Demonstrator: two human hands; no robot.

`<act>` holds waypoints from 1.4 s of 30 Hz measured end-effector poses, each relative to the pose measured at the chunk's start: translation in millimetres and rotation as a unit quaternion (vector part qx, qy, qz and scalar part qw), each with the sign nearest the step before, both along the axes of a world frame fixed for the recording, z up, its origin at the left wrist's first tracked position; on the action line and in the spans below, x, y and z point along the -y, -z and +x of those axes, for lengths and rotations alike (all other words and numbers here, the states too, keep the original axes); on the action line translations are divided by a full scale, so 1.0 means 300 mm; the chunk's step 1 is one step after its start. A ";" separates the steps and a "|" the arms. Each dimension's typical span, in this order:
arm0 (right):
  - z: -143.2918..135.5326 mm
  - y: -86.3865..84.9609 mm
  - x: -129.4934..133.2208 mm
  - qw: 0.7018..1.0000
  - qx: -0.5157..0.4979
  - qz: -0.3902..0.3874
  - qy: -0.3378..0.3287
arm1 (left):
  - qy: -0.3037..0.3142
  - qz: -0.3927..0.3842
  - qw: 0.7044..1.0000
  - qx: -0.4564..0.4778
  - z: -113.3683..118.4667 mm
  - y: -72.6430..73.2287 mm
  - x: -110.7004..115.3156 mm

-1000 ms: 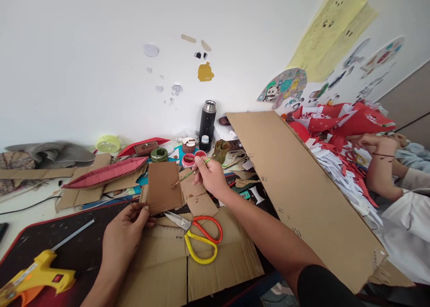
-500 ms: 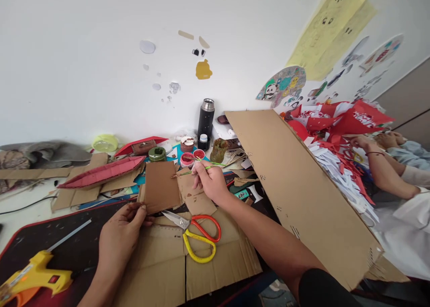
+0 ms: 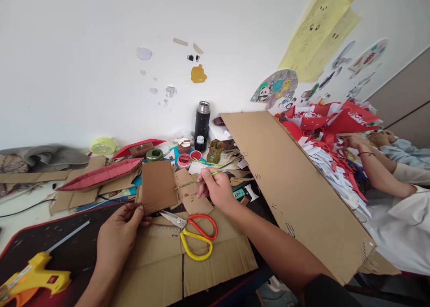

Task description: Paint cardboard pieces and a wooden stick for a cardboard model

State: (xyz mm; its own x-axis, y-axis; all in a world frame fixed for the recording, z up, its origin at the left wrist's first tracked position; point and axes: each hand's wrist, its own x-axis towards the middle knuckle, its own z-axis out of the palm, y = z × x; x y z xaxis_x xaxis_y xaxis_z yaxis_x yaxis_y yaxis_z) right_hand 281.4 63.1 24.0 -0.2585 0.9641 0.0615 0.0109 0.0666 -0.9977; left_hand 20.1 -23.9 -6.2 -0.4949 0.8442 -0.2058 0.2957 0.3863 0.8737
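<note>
My left hand [image 3: 122,228] pinches the lower left corner of a brown-painted cardboard piece [image 3: 159,185]. In my right hand [image 3: 215,188] is a thin green paintbrush [image 3: 191,182], its tip pointing left near the piece's right edge. Under the brush lie cardboard scraps [image 3: 196,204] with brown paint marks. Scissors [image 3: 183,223] with one red and one yellow handle rest on a cardboard sheet [image 3: 218,264] just below. Behind the painted piece stand small paint jars [image 3: 184,160], among them red ones and a green one [image 3: 154,155].
A yellow glue gun [image 3: 35,275] lies at the lower left. A pink cardboard boat shape [image 3: 101,175] sits at the left. A black bottle [image 3: 202,124] stands by the wall. A large cardboard panel [image 3: 295,190] fills the right. Another person's arm [image 3: 379,164] is beyond it, near paper strips.
My right hand has moved slightly down, and the brush is now below the red jars. The whole view has shifted a little. My left hand keeps its hold on the piece.
</note>
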 end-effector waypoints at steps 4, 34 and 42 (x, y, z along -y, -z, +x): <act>-0.017 0.012 -0.009 1.000 0.006 0.018 0.009 | -0.002 0.011 1.000 -0.006 0.000 0.004 0.004; -0.110 0.005 0.092 0.997 -0.035 -0.032 -0.061 | -0.012 0.037 0.999 0.014 0.006 0.006 0.012; 0.018 0.012 0.071 0.997 -0.031 -0.048 0.058 | -0.008 0.059 0.998 0.013 0.015 -0.002 0.013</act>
